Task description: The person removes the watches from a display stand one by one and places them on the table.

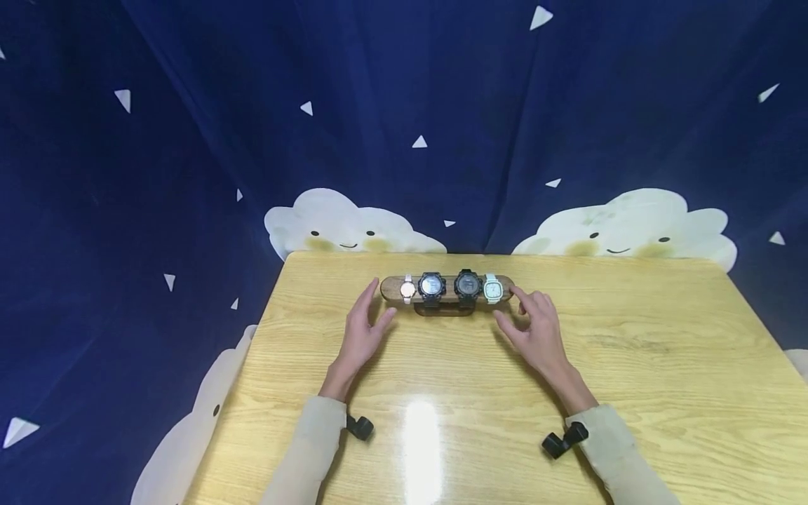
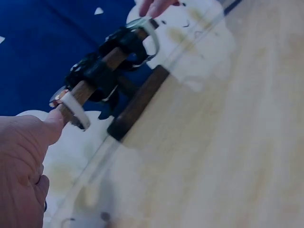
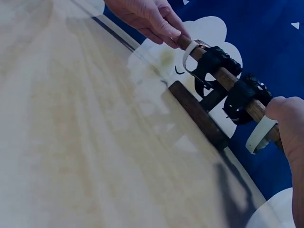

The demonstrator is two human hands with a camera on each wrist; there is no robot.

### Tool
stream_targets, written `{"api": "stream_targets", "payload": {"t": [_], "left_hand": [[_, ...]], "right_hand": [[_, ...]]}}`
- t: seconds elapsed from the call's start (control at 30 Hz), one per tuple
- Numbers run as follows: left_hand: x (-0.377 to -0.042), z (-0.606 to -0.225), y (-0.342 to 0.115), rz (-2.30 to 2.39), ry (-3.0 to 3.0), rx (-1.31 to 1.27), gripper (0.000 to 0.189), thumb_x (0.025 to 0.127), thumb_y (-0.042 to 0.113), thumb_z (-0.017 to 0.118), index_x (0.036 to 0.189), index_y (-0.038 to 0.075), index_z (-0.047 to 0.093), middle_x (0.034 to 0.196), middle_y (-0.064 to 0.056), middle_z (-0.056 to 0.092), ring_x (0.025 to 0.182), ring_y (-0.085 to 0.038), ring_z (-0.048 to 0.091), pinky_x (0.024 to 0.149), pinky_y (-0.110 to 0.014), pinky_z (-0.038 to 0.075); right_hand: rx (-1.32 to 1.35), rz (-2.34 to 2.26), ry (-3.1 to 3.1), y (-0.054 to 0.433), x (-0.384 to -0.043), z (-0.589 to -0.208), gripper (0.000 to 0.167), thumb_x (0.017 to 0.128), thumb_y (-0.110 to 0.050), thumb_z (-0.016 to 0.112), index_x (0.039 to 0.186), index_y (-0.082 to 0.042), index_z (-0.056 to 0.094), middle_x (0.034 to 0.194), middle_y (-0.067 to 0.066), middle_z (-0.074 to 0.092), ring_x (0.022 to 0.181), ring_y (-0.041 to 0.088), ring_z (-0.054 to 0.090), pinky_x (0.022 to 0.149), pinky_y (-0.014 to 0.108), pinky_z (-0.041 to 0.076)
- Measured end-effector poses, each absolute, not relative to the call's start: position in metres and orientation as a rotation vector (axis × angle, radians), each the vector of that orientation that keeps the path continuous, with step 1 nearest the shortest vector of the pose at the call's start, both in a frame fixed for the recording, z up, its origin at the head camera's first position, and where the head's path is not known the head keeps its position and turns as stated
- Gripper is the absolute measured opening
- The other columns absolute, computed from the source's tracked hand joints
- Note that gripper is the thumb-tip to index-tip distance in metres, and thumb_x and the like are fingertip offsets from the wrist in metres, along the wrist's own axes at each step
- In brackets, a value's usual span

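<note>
A wooden watch stand [image 1: 444,313] sits near the table's back edge, its rounded bar carrying several watches. From the left these are a small watch with a white strap [image 1: 407,289], a chunky black watch [image 1: 432,285], a second black watch [image 1: 468,284] and a square pale mint watch [image 1: 493,289]. My left hand [image 1: 362,334] is at the bar's left end, thumb and fingers spread around it. At the right end, my right hand [image 1: 536,333] has its index finger against the tip, thumb apart in front. Both wrist views show the base [image 2: 140,104] standing on the table.
The light wood table [image 1: 644,365] runs to a dark blue curtain [image 1: 404,105] with white triangles and smiling clouds close behind the stand. Small black devices [image 1: 361,428] are strapped at both cuffs. A bright light reflection lies on the tabletop in front.
</note>
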State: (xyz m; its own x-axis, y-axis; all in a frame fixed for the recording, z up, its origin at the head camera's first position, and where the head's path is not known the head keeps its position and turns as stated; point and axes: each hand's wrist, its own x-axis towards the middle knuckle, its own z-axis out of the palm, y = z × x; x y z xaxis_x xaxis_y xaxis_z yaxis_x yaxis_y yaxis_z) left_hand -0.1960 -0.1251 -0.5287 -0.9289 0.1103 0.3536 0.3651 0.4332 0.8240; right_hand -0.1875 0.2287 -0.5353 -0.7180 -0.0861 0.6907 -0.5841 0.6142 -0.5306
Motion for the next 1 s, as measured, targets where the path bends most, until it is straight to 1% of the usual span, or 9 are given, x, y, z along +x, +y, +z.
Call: {"api": "stream_targets", "payload": {"t": [0.13,0.2,0.3,0.37,0.5,0.53,0.6,0.73,1.0], "left_hand": [[-0.206,-0.525,-0.129,-1.580,-2.448,-0.429,0.073,0.099,0.016,0.072,0.161,0.004,0.035,0.166,-0.018,0.035,0.155,-0.032,0.031,0.129,-0.044,0.024],[-0.210,-0.521,-0.131,-1.629,-2.449,-0.435,0.073,0.098,0.013,0.072,0.161,0.003,0.036,0.166,-0.017,0.036,0.156,-0.032,0.030,0.128,-0.043,0.026],[-0.216,-0.515,-0.136,-1.667,-2.468,-0.448,0.074,0.096,0.011,0.073,0.160,0.002,0.037,0.166,-0.016,0.035,0.155,-0.033,0.030,0.127,-0.046,0.028],[-0.219,-0.511,-0.137,-1.672,-2.494,-0.453,0.074,0.095,0.011,0.074,0.160,0.003,0.038,0.167,-0.015,0.036,0.155,-0.033,0.030,0.127,-0.046,0.029],[-0.225,-0.506,-0.137,-1.640,-2.574,-0.474,0.075,0.095,0.014,0.075,0.160,0.003,0.039,0.167,-0.013,0.036,0.155,-0.031,0.031,0.128,-0.044,0.027],[-0.226,-0.506,-0.137,-1.641,-2.582,-0.484,0.075,0.095,0.014,0.075,0.159,0.003,0.039,0.166,-0.013,0.037,0.155,-0.030,0.031,0.128,-0.043,0.027],[-0.228,-0.505,-0.136,-1.643,-2.607,-0.489,0.074,0.095,0.014,0.075,0.159,0.003,0.040,0.166,-0.013,0.038,0.156,-0.029,0.031,0.128,-0.042,0.025],[-0.229,-0.505,-0.136,-1.682,-2.612,-0.464,0.071,0.095,0.014,0.075,0.158,0.006,0.043,0.165,-0.011,0.040,0.155,-0.028,0.032,0.128,-0.043,0.026],[-0.233,-0.509,-0.136,-1.695,-2.614,-0.536,0.072,0.095,0.016,0.076,0.159,0.008,0.043,0.164,-0.011,0.041,0.154,-0.030,0.033,0.128,-0.046,0.025]], "right_hand": [[0.531,1.044,-2.201,0.226,-0.194,-0.532,0.057,0.078,-0.015,0.088,0.128,0.007,0.069,0.078,0.015,0.050,0.080,0.023,0.039,0.079,0.035,0.031],[0.526,1.063,-2.198,0.223,-0.197,-0.529,0.054,0.079,-0.014,0.088,0.126,0.006,0.070,0.078,0.015,0.050,0.080,0.025,0.041,0.077,0.033,0.032],[0.516,1.107,-2.178,0.218,-0.201,-0.521,0.047,0.082,-0.013,0.085,0.125,0.004,0.072,0.078,0.017,0.051,0.079,0.031,0.043,0.075,0.031,0.031],[0.510,1.125,-2.164,0.217,-0.205,-0.514,0.044,0.084,-0.012,0.083,0.123,0.003,0.073,0.077,0.015,0.051,0.079,0.030,0.044,0.075,0.031,0.032],[0.534,1.121,-2.172,0.218,-0.213,-0.506,0.041,0.083,-0.011,0.084,0.120,0.004,0.074,0.076,0.013,0.052,0.081,0.026,0.046,0.080,0.035,0.036],[0.543,1.116,-2.185,0.219,-0.214,-0.505,0.042,0.083,-0.011,0.085,0.119,0.005,0.074,0.075,0.012,0.053,0.081,0.025,0.047,0.082,0.036,0.037],[0.567,1.105,-2.207,0.219,-0.216,-0.504,0.042,0.081,-0.011,0.087,0.118,0.006,0.074,0.076,0.013,0.054,0.081,0.028,0.048,0.083,0.038,0.037],[0.593,1.071,-2.265,0.220,-0.218,-0.505,0.047,0.079,-0.013,0.089,0.119,0.006,0.073,0.078,0.011,0.055,0.081,0.033,0.047,0.082,0.039,0.035],[0.574,1.003,-2.318,0.220,-0.218,-0.510,0.053,0.075,-0.019,0.094,0.118,0.004,0.073,0.079,0.013,0.056,0.082,0.028,0.046,0.081,0.040,0.035]]}}
